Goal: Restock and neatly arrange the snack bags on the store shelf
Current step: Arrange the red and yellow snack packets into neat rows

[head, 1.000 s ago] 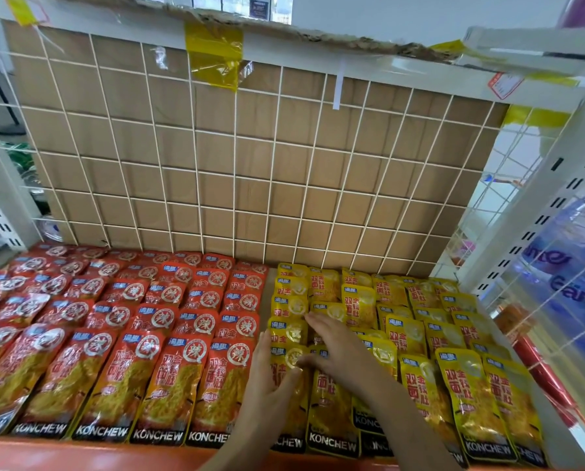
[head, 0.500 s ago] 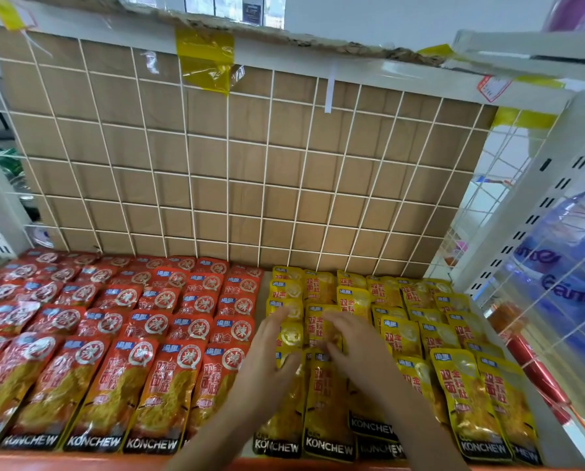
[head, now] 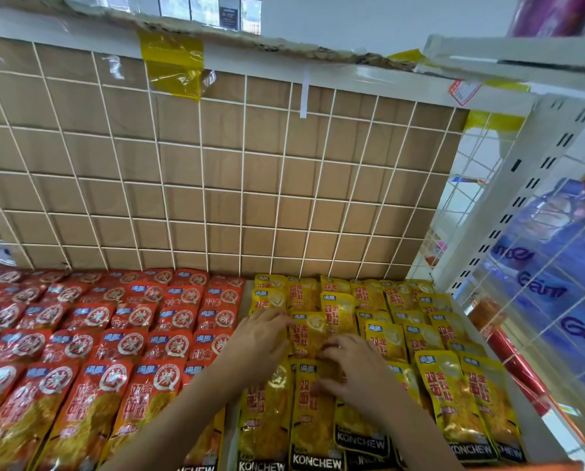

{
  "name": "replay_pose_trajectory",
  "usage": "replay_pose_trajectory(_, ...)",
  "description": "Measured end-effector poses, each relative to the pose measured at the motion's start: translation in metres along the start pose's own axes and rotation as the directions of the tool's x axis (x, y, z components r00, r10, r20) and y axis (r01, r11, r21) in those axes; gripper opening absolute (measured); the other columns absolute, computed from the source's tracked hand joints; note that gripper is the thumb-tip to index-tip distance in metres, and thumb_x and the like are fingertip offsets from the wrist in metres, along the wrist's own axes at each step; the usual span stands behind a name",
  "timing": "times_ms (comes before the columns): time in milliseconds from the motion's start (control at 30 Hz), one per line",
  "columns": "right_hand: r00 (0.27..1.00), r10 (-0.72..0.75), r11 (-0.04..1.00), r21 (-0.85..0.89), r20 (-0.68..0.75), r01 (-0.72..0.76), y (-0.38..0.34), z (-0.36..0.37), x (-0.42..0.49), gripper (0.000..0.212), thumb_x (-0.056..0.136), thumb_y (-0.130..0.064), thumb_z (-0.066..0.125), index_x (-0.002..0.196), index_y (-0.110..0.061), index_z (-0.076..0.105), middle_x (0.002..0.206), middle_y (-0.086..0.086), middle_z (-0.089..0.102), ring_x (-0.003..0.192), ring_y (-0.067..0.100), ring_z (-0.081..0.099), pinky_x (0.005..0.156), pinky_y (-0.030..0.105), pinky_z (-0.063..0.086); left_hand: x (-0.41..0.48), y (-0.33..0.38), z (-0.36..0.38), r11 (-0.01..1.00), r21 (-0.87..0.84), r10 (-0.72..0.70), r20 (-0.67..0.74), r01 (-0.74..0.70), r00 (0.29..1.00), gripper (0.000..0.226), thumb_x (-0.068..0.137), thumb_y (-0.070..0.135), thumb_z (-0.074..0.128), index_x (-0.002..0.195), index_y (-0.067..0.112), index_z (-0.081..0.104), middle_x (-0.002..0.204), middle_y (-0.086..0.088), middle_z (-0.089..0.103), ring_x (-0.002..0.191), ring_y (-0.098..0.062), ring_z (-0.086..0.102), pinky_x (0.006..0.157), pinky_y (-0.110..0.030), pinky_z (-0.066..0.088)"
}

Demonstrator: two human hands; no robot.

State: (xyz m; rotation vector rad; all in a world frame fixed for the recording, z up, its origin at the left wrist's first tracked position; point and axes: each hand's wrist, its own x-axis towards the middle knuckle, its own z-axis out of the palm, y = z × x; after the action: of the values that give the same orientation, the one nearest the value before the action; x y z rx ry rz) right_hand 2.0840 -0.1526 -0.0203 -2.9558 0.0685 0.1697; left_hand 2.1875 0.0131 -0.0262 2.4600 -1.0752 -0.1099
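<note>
Yellow bags [head: 338,311]: overlapping columns on the right half of the shelf [head: 530,416], labels up; rows less even than we would pass.
Middle bag [head: 306,334]: lies in the second yellow column, between both hands; we judge it the one being squared.
Left hand [head: 260,338]: fingers straight and flat on the leftmost yellow column, tips touching the middle bag's left edge; nothing gripped.
Right hand [head: 355,372]: rests on the bags just below and right of the middle bag, fingers bent; we cannot tell whether they pinch a bag or merely press.
Red bags [head: 114,334]: fill the left half in tidy overlapping rows, just beside the yellow block, with a narrow bare strip of shelf between.
Surround: wire grid [head: 216,185] backed with cardboard behind; blue packs [head: 556,266] on the next rack, right.
Risk: the film looks glossy and likely to slide. We judge that pushing one bag sideways may drag those lapped under it and skew the column. Downward pressure on the front bags could nudge them over the front lip.
</note>
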Motion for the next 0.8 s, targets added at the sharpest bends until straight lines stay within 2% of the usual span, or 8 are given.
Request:
replay_pose_trajectory(133,1.0,0.011,0.998,0.054,-0.025,-0.01,0.001,-0.003,0.005,0.049,0.088,-0.053,0.048,0.129,-0.027,0.048,0.132,-0.01,0.041,0.127,0.008,0.032,0.106,0.026,0.024,0.02,-0.008,-0.001,0.998,0.058,0.007,0.006,-0.007,1.0,0.04,0.095,0.028,0.045,0.135,0.026,0.042,0.14,0.006,0.04,0.131,-0.014,0.033,0.107,-0.031,0.03)
replay_pose_trajectory(233,0.998,0.018,0.998,0.059,-0.055,-0.014,0.002,-0.004,0.01,0.039,0.092,-0.044,0.047,0.126,-0.026,0.05,0.129,-0.008,0.042,0.125,0.01,0.035,0.104,0.025,0.027,0.044,-0.008,-0.003,0.992,0.13,-0.018,0.071,0.009,0.997,0.04,0.096,0.031,0.044,0.136,0.027,0.043,0.143,0.003,0.038,0.136,-0.019,0.028,0.112,-0.036,0.026)
replay_pose_trajectory(300,0.997,0.023,0.997,0.069,-0.08,-0.018,0.002,-0.004,0.013,0.033,0.094,-0.037,0.046,0.123,-0.024,0.052,0.126,-0.007,0.045,0.123,0.011,0.038,0.103,0.025,0.029,0.06,-0.006,-0.004,0.981,0.19,0.009,0.128,-0.033,0.992,0.039,0.096,0.032,0.045,0.134,0.026,0.046,0.143,0.001,0.04,0.136,-0.02,0.028,0.112,-0.036,0.024)
replay_pose_trajectory(433,0.994,0.019,0.998,0.064,-0.104,-0.012,0.002,-0.006,0.018,0.026,0.094,-0.034,0.046,0.115,-0.021,0.056,0.118,-0.005,0.049,0.115,0.011,0.043,0.099,0.025,0.033,0.084,0.0,-0.005,0.953,0.248,0.107,0.255,-0.171,0.961,0.04,0.093,0.036,0.051,0.13,0.022,0.051,0.133,-0.002,0.049,0.127,-0.022,0.039,0.103,-0.031,0.028)
replay_pose_trajectory(633,1.0,0.009,0.998,0.056,-0.005,-0.009,0.006,-0.007,0.022,0.03,0.091,-0.042,0.052,0.108,-0.018,0.057,0.114,-0.003,0.052,0.11,0.014,0.043,0.097,0.029,0.032,0.102,-0.006,0.002,0.959,0.214,0.104,0.348,-0.187,0.932,0.039,0.083,0.039,0.063,0.117,0.019,0.057,0.117,-0.002,0.056,0.113,-0.02,0.048,0.09,-0.031,0.034)
replay_pose_trajectory(800,1.0,-0.009,0.988,0.151,-0.001,0.009,0.009,-0.008,0.027,0.021,0.09,-0.036,0.056,0.102,-0.019,0.06,0.109,-0.005,0.054,0.106,0.012,0.044,0.095,0.028,0.032,0.113,-0.006,0.003,0.979,0.145,0.083,0.374,-0.147,0.924,0.031,0.086,0.03,0.062,0.113,0.014,0.058,0.117,-0.004,0.06,0.111,-0.021,0.052,0.087,-0.029,0.038)
